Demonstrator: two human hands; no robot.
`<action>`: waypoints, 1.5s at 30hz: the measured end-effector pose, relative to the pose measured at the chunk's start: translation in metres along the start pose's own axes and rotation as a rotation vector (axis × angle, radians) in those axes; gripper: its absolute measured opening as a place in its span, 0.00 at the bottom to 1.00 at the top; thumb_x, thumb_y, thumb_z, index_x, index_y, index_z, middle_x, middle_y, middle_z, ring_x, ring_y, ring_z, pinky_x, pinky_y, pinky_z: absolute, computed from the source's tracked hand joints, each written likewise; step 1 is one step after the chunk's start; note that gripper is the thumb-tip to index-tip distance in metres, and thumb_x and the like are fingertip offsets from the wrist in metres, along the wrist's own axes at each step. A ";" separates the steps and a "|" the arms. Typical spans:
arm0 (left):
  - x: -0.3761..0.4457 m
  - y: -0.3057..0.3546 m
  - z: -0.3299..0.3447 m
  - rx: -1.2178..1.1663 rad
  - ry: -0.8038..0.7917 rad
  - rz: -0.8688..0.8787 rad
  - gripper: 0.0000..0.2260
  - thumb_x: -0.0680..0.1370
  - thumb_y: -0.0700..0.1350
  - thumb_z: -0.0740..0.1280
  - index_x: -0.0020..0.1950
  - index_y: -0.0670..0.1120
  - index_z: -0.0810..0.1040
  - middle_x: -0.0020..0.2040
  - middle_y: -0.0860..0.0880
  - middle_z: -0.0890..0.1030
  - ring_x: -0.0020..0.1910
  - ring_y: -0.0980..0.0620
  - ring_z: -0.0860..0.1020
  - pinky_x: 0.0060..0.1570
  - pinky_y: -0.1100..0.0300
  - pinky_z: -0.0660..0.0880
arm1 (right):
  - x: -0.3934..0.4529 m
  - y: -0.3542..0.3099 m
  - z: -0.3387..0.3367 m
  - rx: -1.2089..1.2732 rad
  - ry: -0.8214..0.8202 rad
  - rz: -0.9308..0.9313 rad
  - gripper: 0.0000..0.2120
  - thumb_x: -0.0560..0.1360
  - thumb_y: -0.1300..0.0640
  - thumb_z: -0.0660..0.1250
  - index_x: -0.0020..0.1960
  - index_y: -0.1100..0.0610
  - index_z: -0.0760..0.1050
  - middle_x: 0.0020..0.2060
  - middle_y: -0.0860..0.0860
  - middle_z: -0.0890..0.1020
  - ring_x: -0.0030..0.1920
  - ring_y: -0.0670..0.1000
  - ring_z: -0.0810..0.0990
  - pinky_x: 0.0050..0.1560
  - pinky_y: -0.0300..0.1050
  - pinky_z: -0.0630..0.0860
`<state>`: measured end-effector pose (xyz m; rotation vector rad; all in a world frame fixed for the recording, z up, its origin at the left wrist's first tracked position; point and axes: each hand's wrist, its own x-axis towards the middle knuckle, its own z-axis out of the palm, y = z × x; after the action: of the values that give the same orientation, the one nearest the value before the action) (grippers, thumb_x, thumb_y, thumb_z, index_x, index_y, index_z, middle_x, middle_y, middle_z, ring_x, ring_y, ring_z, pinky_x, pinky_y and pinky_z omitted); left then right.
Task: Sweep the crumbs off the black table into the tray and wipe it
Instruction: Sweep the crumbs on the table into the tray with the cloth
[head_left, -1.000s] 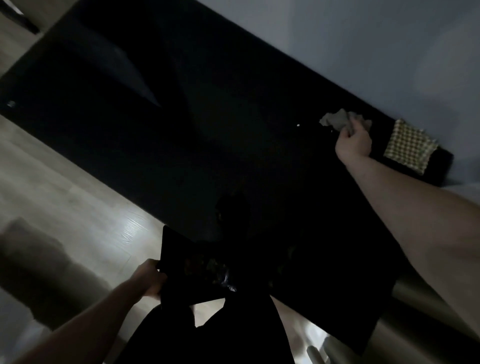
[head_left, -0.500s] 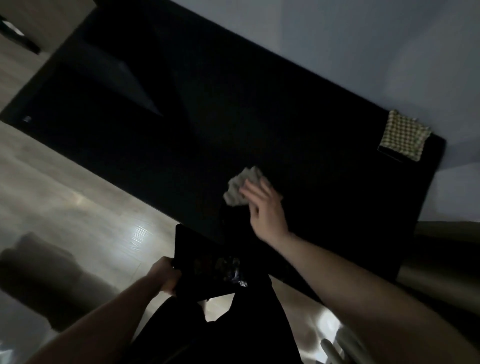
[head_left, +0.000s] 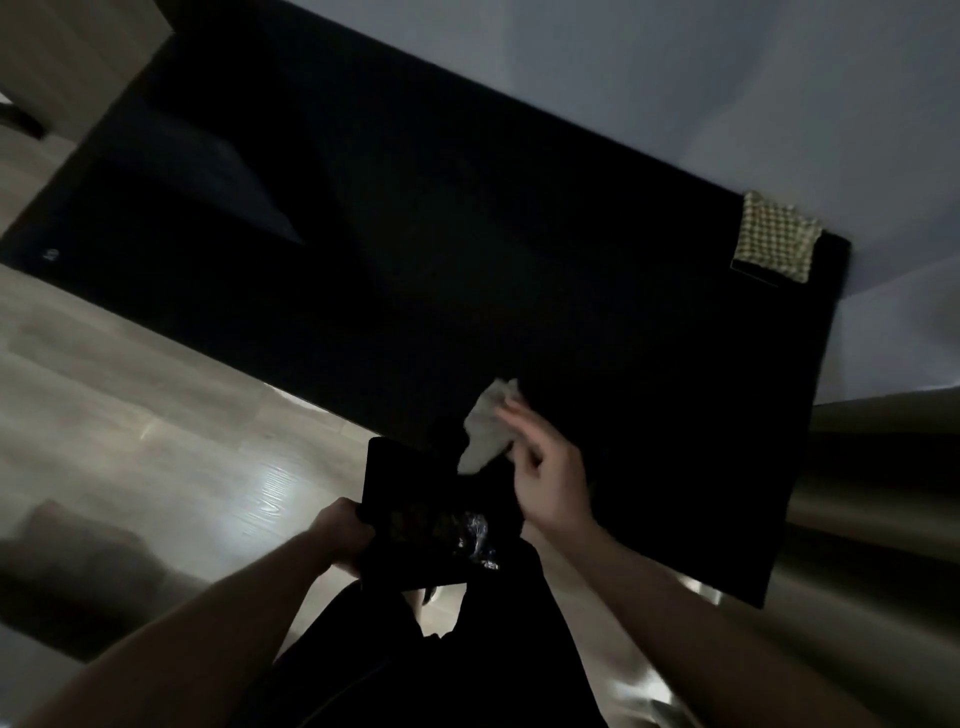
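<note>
A: Black table (head_left: 467, 249): largest item, running from 10 o'clock to 4 o'clock across our view, its near edge just above our hands. We can make out no crumbs on its top, though the room is too dim to rule out small ones.

B: Tray (head_left: 410, 499): dark, held just under the table's near edge at 6 o'clock. Something shiny and crumpled lies in it toward its right side; we cannot tell whether crumbs are with it.

A: Left hand (head_left: 340, 535): fingers curled round the tray's left edge, gripping it.

B: Right hand (head_left: 545, 478): at the table edge, just right of the tray, holding the pale cloth (head_left: 485, 426). The fingers are blurred, so how they close on it we cannot say exactly.

A: Cloth: bunched, hanging over the tray's far corner. We judge a sweep is ending here, at the edge.

B: Checked pad (head_left: 776, 241): at 2 o'clock, on the far right corner, well apart from the hands.

A: Remaining, in our judgement: wiping the whole top, the far left end included.
</note>
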<state>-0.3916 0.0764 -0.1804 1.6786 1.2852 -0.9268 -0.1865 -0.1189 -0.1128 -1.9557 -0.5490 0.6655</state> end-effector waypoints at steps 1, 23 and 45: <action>0.002 -0.002 0.001 0.001 0.006 0.005 0.15 0.75 0.40 0.67 0.59 0.39 0.84 0.54 0.40 0.86 0.55 0.42 0.85 0.57 0.51 0.82 | 0.018 -0.004 -0.009 0.007 0.018 0.002 0.26 0.80 0.72 0.62 0.70 0.49 0.79 0.72 0.40 0.76 0.75 0.40 0.71 0.74 0.52 0.73; -0.005 -0.002 -0.010 -0.064 0.011 -0.036 0.14 0.74 0.40 0.67 0.56 0.39 0.85 0.49 0.40 0.87 0.50 0.42 0.86 0.53 0.50 0.84 | -0.023 0.030 0.047 -0.237 -0.241 -0.130 0.24 0.76 0.70 0.63 0.64 0.48 0.83 0.72 0.41 0.74 0.77 0.32 0.60 0.79 0.43 0.61; -0.012 0.006 0.028 -0.080 -0.009 -0.050 0.10 0.69 0.41 0.67 0.44 0.39 0.85 0.39 0.40 0.87 0.39 0.41 0.87 0.37 0.51 0.85 | -0.051 0.166 -0.198 -0.585 0.398 0.399 0.24 0.82 0.52 0.59 0.76 0.52 0.72 0.80 0.57 0.64 0.80 0.63 0.62 0.76 0.62 0.65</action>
<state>-0.3903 0.0456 -0.1800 1.5855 1.3468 -0.8992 -0.0785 -0.3517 -0.1733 -2.7060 -0.0994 0.3486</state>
